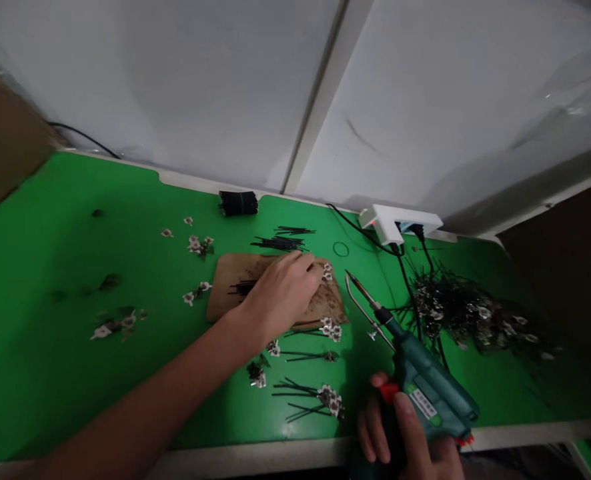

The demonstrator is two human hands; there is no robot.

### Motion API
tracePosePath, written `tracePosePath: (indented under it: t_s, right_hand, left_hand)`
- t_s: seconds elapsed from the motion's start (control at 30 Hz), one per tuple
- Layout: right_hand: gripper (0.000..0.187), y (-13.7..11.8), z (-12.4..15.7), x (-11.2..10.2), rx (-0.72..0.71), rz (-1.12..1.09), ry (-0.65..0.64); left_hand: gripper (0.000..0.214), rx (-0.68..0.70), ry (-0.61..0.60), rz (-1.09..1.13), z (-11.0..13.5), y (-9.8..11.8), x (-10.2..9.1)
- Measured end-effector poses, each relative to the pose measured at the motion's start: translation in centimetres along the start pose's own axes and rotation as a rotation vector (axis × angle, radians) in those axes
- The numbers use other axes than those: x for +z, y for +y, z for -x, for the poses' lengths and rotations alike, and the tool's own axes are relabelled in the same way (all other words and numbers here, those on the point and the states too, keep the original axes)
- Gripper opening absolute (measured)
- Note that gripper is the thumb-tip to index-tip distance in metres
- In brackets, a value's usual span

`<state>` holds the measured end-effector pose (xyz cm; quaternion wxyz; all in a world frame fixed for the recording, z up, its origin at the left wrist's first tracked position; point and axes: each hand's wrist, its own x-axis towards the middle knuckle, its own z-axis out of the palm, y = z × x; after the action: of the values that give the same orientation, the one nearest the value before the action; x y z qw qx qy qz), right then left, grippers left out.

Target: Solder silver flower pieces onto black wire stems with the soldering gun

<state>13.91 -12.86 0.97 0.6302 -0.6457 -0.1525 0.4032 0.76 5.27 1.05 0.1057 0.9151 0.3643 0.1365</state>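
Observation:
My left hand (286,290) rests over a piece of brown cardboard (220,283), its fingers curled and pressed together at the right side. Whatever lies in its fingertips is hidden. Small silvery metal parts (327,272) sit on the cardboard just right of those fingers, and short black wires (242,288) stick out to the left of the hand. My right hand (410,433) grips a green soldering gun (425,373), one finger at its red trigger. The gun's tip points up and left, apart from the cardboard.
Wires with metal parts (329,398) lie in groups below the cardboard. Loose metal parts (195,245) are scattered at left. A black wire bundle (239,203) and loose wires (281,243) lie behind. At right are a tangled heap (455,307) and a white power strip (400,220) with cords.

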Motion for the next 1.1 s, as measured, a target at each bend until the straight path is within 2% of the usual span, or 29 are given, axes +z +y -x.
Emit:
tracePosePath:
  t_s: [0.13, 0.2, 0.37, 0.47, 0.57, 0.63, 0.77, 0.9, 1.1]
  right_hand:
    - [0.030, -0.2, -0.5, 0.0, -0.022, 0.034, -0.003]
    - [0.032, -0.5, -0.8, 0.0, -0.043, 0.069, -0.011]
    - [0.033, -1.6, -1.2, 0.5, -0.012, 0.176, -0.048]
    - [0.033, -1.9, -1.4, 0.7, -0.019, 0.158, -0.046]
    - [0.034, -1.9, -1.8, 0.6, -0.017, 0.150, -0.059]
    - [0.036, -1.9, -2.0, 0.3, -0.012, 0.157, -0.090]
    - [0.036, -1.9, -2.4, -0.2, -0.019, 0.162, -0.150]
    - [0.034, -1.7, -2.7, -0.7, -0.023, 0.179, -0.162]
    - [0.036, -1.2, -3.2, -1.6, -0.023, 0.197, -0.174]
  left_hand:
    - [0.016, 0.057, 0.076, 0.046, 0.5, -0.1, -0.1]
    - [0.015, 0.075, 0.072, 0.111, 1.0, 0.1, -0.4]
    - [0.014, 0.051, -0.124, 0.207, 2.5, 0.6, -1.8]
    - [0.014, 0.034, -0.151, 0.195, 2.7, 0.1, -2.7]
    - [0.012, -0.033, -0.127, 0.125, 2.9, -1.2, -4.2]
    - [0.009, -0.115, -0.139, -0.008, 3.2, -2.2, -5.5]
    - [0.010, -0.189, -0.248, -0.169, 3.6, -3.5, -7.2]
    - [0.016, -0.225, -0.342, -0.196, 3.4, -3.1, -7.4]
    - [0.017, -0.230, -0.372, -0.178, 3.1, -2.7, -7.1]
